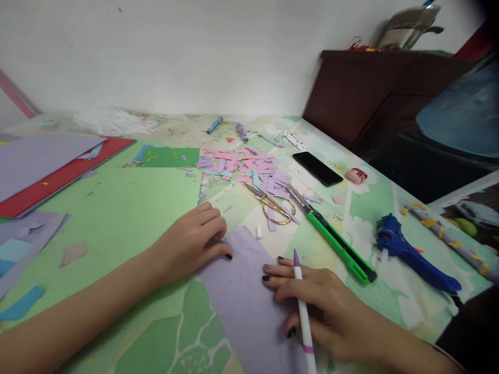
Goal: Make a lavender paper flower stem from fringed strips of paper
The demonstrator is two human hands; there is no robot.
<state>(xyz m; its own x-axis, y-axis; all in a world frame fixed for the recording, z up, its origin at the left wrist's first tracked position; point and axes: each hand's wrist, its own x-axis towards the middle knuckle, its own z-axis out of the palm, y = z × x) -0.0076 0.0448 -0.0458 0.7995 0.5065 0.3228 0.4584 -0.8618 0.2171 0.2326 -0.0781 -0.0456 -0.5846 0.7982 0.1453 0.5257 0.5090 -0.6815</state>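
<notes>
A narrow sheet of purple paper (249,291) lies on the table in front of me, its far edge uneven. My left hand (191,241) rests at its left edge, fingers loosely bent and thumb apart, the thumb tip on the paper. Between the fingers of my right hand (319,306) is a white marker (303,306), its purple tip pointing away from me. Fingertips of that hand touch the sheet. Beyond the paper are a small white cap (259,231) and gold-handled scissors (268,202). A green utility knife (339,244) with its blade out lies farther right.
Pink and purple paper scraps (241,163) are heaped beyond the scissors. A black phone (317,168), an eraser (356,175) and a blue glue gun (417,254) lie to the right. Purple sheets (42,156) over a red one (78,178) sit at left.
</notes>
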